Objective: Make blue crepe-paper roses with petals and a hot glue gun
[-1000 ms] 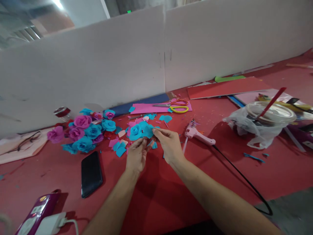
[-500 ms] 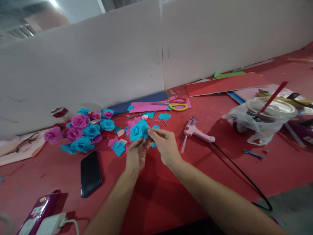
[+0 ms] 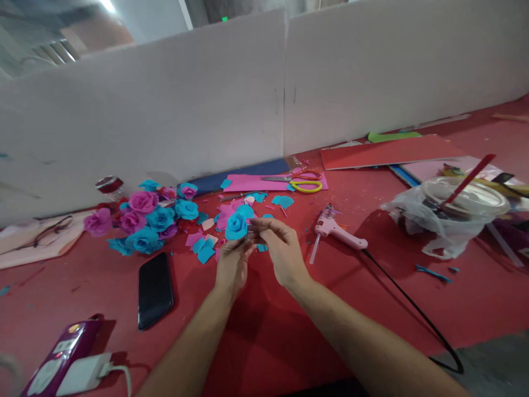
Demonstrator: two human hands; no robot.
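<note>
Above the red table (image 3: 256, 331), both my hands meet around a blue paper rose (image 3: 237, 226). My left hand (image 3: 230, 264) grips the rose from below with curled fingers. My right hand (image 3: 281, 248) pinches its right side with thumb and fingertips. Loose blue and pink paper petals (image 3: 201, 248) lie scattered just beyond my hands. A heap of made blue and purple paper roses (image 3: 144, 220) sits to the left.
A pink glue gun (image 3: 339, 234) with a black cord lies right of my hands. Scissors (image 3: 300, 181) rest on pink paper by the white partition. A black phone (image 3: 155, 289) lies near left; a purple device with charger (image 3: 66, 364) at bottom left. A bagged plastic cup (image 3: 454, 209) stands right.
The rose has been drawn slightly closer and looks more tightly wrapped. My right fingers have closed in against its side. The view has shifted a little.
</note>
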